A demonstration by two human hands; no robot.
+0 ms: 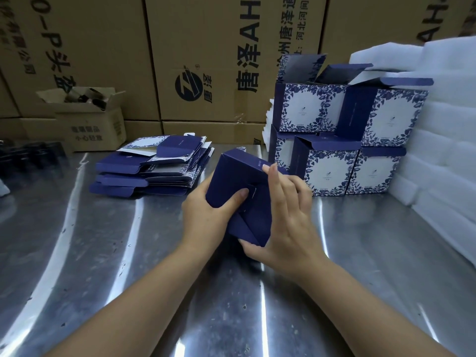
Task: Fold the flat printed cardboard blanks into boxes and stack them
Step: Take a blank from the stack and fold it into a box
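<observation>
A half-folded navy box (238, 176) is held above the steel table (103, 253), its bottom flaps turned toward me. My left hand (206, 217) grips its left side, thumb pressing a bottom flap near the middle. My right hand (286, 217) holds the right side, fingers laid over the flaps and thumb curled under the lower corner. A pile of flat blue-and-white printed blanks (152, 166) lies to the left behind the box. Several folded boxes (342, 135) with floral print stand stacked in two tiers at the right, lids open.
Large brown shipping cartons (195, 60) form a wall along the back. A small open carton (87, 119) sits at the back left. White foam sheets (443, 140) are piled at the right edge. Dark plastic trays (31, 155) lie at the far left.
</observation>
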